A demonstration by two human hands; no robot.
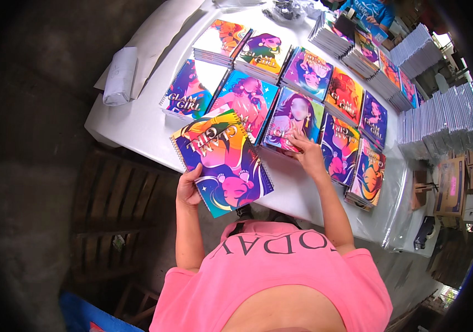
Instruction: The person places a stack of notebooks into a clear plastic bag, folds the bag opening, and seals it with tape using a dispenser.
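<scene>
My left hand (pixel 189 187) grips the near left edge of a spiral notebook (pixel 231 174) with a purple, orange and teal cover, thumb on top. Wire binding shows on both its left and right sides, so a second notebook may lie beneath; I cannot tell. It is tilted in front of the table's near edge. My right hand (pixel 307 155) rests with fingers apart on the lower cover of a purple-and-green spiral notebook (pixel 294 113) topping a stack. Left of that stack lies a blue-and-pink notebook (pixel 245 99); to its right is a purple-and-orange one (pixel 339 146).
Several more notebook stacks (pixel 261 52) cover the white table (pixel 128 130). Tall piles (pixel 438 122) stand at the right, near a cardboard box (pixel 450 185). A white wrapped bundle (pixel 120 74) sits at the left corner. Across the table is a person in blue (pixel 378 11).
</scene>
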